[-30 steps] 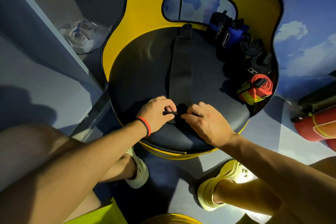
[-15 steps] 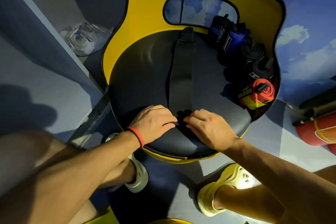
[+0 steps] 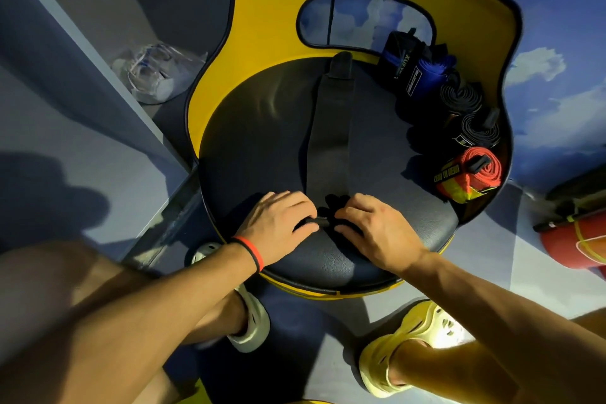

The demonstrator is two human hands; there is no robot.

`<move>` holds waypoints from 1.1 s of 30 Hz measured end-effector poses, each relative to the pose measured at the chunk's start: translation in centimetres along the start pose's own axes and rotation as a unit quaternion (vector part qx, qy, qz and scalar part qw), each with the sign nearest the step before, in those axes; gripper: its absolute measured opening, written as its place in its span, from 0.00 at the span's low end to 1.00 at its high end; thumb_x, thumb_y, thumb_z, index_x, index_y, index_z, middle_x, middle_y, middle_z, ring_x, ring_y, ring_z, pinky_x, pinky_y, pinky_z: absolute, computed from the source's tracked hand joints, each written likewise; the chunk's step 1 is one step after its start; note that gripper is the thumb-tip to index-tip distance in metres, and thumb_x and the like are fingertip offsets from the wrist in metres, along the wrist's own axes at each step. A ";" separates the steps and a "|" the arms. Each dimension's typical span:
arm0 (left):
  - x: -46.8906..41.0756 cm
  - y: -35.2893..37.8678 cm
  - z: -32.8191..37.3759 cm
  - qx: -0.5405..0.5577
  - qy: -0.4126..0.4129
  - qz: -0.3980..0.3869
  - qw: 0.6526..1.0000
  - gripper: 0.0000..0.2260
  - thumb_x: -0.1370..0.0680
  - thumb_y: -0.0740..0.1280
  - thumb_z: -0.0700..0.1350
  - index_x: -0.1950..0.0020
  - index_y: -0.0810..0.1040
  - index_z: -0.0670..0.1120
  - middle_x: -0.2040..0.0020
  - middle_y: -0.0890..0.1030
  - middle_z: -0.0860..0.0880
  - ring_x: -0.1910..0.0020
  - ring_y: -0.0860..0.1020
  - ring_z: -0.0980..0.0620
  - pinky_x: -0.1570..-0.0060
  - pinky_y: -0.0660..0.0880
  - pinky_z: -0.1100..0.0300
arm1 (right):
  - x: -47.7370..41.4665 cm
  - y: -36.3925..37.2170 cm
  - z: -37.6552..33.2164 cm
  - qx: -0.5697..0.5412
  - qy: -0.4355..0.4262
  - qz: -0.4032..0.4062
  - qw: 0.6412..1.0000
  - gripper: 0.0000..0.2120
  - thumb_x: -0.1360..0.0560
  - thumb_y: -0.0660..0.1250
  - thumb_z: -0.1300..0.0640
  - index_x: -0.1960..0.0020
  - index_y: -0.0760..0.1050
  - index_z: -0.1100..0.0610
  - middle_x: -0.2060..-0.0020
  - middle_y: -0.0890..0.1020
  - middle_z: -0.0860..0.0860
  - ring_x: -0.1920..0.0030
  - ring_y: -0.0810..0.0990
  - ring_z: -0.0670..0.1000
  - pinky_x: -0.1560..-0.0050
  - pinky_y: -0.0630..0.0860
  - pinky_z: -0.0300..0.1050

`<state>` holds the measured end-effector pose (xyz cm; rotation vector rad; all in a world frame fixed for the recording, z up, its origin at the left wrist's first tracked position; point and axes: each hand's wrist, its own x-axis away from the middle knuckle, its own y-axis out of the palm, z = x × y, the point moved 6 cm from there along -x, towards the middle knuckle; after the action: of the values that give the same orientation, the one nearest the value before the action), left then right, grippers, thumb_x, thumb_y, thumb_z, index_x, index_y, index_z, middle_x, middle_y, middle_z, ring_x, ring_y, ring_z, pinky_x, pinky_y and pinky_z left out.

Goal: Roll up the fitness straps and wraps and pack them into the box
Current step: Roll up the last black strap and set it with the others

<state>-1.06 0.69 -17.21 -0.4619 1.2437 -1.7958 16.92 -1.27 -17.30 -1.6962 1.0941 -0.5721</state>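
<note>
— Rolling is the step I log. Taking it left to right: a crumpled clear plastic bag lies on the floor beside the chair and has no part in this. My left hand, with a red wristband at the wrist, is curled down over the near end of the black strap. Its thumb and fingertips pinch the small roll begun there.

— And the rest of the strap?

— It lies flat and straight up the middle of the seat, its far end at the foot of the yellow backrest. It looks like matt, limp woven webbing. The seat is smooth black padding, leather-like, with a sheen. My right hand mirrors the left, fingers curled and gripping the other side of the roll.

— Finished items?

— They sit along the seat's right edge, against the backrest: a black wrap with white lettering, a blue wrap, two tight black coils, and a red-and-yellow coil. All are squat cylinders, and the coils show their spiral ends. Farther right, on the floor, lies a red cylinder that I cannot identify.

— Next move?

— In my judgement, both hands turn the roll away from me with even pressure on each side, so the edges stay aligned and the coil does not cone. Webbing like this would likely spring loose if released. I see no box in view, so packing is not yet begun.
</note>
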 end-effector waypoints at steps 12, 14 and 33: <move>-2.1 -0.2 -1.7 0.132 -0.176 0.013 0.975 0.06 0.24 0.73 0.49 0.57 0.78 0.51 0.61 0.80 0.54 0.59 0.78 0.55 0.55 0.76 0.52 | -1.2 -0.8 0.6 0.027 0.029 0.053 0.998 0.12 0.19 0.66 0.47 0.45 0.81 0.54 0.48 0.74 0.51 0.51 0.75 0.54 0.57 0.77 0.51; -2.5 -0.1 -1.7 0.125 -0.201 0.012 0.971 0.07 0.24 0.73 0.49 0.59 0.77 0.50 0.60 0.79 0.53 0.59 0.78 0.53 0.58 0.77 0.51 | -1.1 -0.3 0.8 0.068 -0.014 0.015 0.998 0.19 0.20 0.66 0.45 0.38 0.80 0.57 0.45 0.77 0.54 0.50 0.75 0.57 0.52 0.77 0.52; -2.9 0.4 -2.0 0.186 -0.232 -0.015 0.955 0.07 0.26 0.75 0.53 0.51 0.85 0.51 0.52 0.80 0.54 0.53 0.79 0.56 0.49 0.77 0.56 | -2.0 -1.1 2.9 -0.090 0.042 -0.032 0.995 0.11 0.22 0.71 0.46 0.44 0.76 0.50 0.52 0.78 0.46 0.52 0.78 0.49 0.51 0.77 0.48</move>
<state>-0.70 4.16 -17.88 -0.6387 0.5634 -1.7600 18.70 2.00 -17.20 -1.8829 1.1835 -0.6050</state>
